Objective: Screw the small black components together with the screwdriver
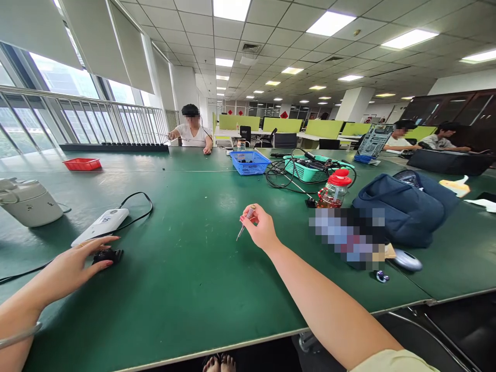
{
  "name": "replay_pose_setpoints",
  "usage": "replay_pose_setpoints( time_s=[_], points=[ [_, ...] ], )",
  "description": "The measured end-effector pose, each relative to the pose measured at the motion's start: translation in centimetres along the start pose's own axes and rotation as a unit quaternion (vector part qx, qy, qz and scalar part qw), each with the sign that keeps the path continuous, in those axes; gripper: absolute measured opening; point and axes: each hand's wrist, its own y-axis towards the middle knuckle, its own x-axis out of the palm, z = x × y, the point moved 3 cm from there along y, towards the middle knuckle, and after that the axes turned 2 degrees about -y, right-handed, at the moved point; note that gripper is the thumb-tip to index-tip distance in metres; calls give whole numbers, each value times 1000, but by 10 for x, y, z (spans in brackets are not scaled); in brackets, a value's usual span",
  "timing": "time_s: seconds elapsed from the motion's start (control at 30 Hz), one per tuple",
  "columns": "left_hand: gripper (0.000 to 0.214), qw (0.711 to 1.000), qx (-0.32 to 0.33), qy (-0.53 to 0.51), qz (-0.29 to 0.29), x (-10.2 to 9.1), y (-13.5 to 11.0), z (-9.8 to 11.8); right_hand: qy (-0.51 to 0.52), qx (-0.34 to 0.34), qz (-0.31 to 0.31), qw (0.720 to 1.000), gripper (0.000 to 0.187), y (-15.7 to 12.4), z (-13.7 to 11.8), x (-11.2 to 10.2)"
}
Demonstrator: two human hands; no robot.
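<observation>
My left hand (79, 266) rests low over the table at the left, its thumb and fingers around a small black device (110, 256) whose exact kind I cannot make out. Just beyond those fingers lies a white power bank (101, 226) with a black cord. Near the middle of the table, my right hand (262, 228) is closed on a small screwdriver (251, 211). Its thin metal shaft slants down to the left, with the tip close to the green tabletop (194, 268).
A red tray (82, 164), a blue basket (250, 163) and a green basket (310, 173) of cables stand farther back. A red-lidded jar (336, 190), a navy bag (403, 206) and a computer mouse (407, 260) are at right. A person (191, 132) sits across the table.
</observation>
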Motion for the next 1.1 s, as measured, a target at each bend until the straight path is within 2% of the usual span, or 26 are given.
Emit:
replay_pose_setpoints(
  time_s=[0.1, 0.2, 0.3, 0.37, 0.5, 0.57, 0.63, 0.7, 0.83, 0.93, 1.1],
  points=[
    [65, 1000, -26, 5, 7, -2, 0, 2, 2, -1, -6, 1000, 15, 0, -2, 0],
    [59, 999, -33, 21, 27, -4, 1, 23, 5, -9, -9, 1000, 15, 0, -4, 1],
    [56, 999, 43, 6, -1, 0, 1, 71, 7, -14, -12, 1000, 17, 0, -5, 2],
    [55, 994, 98, -21, -35, 6, 1, 112, -3, -7, -15, 1000, 20, 0, -5, 3],
    [44, 977, 200, -50, -50, 24, 10, 195, -19, 8, -15, 1000, 26, 0, -3, 5],
    [41, 971, 226, -73, -40, 37, 21, 225, -11, 6, -17, 1000, 28, 0, -3, 5],
    [38, 969, 223, -96, -36, 52, 33, 242, -4, 5, -21, 1000, 28, 1, -3, 5],
    [38, 970, 214, -107, -40, 69, 44, 248, -6, 5, -24, 1000, 28, 1, -3, 6],
    [40, 969, 197, -134, -63, 94, 54, 238, -17, 11, -32, 999, 28, 0, -3, 8],
    [45, 964, 183, -176, -80, 100, 56, 230, -33, 27, -55, 998, 32, -1, -4, 11],
    [57, 960, 158, -214, -89, 100, 57, 228, -55, 30, -69, 996, 47, 1, -4, 9]
  ],
)
